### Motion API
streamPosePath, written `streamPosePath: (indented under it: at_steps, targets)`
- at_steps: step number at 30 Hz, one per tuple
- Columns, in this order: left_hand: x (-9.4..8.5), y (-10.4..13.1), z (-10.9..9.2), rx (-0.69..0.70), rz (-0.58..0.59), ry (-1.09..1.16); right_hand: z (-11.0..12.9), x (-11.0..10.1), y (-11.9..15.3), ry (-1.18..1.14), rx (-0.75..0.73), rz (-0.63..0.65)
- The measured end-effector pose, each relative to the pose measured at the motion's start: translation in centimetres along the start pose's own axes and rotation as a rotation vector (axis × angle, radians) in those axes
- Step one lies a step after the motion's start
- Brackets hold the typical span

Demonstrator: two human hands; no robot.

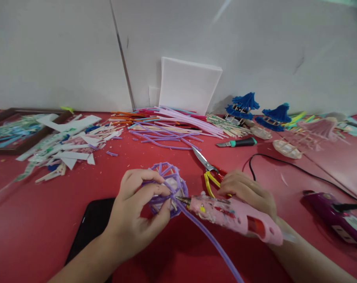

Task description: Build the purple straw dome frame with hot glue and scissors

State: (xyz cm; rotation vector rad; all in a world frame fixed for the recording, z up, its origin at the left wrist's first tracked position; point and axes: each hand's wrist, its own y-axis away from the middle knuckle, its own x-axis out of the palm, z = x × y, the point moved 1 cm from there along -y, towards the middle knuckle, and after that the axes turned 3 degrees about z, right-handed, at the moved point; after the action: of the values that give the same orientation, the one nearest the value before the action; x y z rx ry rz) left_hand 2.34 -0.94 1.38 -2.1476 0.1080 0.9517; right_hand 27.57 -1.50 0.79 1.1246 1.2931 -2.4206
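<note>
My left hand (140, 208) pinches a purple pipe cleaner (208, 232) against the top of a round purple frame (166, 169). The frame is built of purple strips with pale sticks and a whitish base inside; my fingers cover part of it. From the pinch, the pipe cleaner's long end trails down to the lower right. In my right hand (249, 192) is a pink hot glue gun (237, 216), its metal nozzle at the pinched spot, close to my left fingertips. Scissors (209, 169) with yellow and red handles lie just behind the right hand, partly hidden by it.
Pipe cleaners (181, 122) lie heaped at the back below a stack of white paper (190, 84). Scraps (69, 149) cover the left. A utility knife (237, 142), small blue-roofed models (243, 108), a black cord (302, 167) and a purple device (334, 216) lie right. A phone (91, 220) lies left.
</note>
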Motion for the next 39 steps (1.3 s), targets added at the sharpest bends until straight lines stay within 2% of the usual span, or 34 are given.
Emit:
streamPosePath:
  at_steps: [16, 24, 31, 39]
  targets:
    - [0.0, -0.1, -0.1, 0.025, 0.021, -0.009, 0.3, -0.1, -0.5, 0.059, 0.000, 0.003]
    - [-0.1, 0.1, 0.0, 0.025, 0.017, -0.017, -0.2, 0.1, 0.4, 0.056, 0.044, 0.021]
    - [-0.1, 0.0, 0.0, 0.043, 0.017, -0.014, -0.4, 0.4, 0.4, 0.032, 0.072, -0.038]
    - [-0.2, -0.3, -0.1, 0.053, -0.010, -0.020, -0.7, 0.4, 0.4, 0.020, 0.089, -0.037]
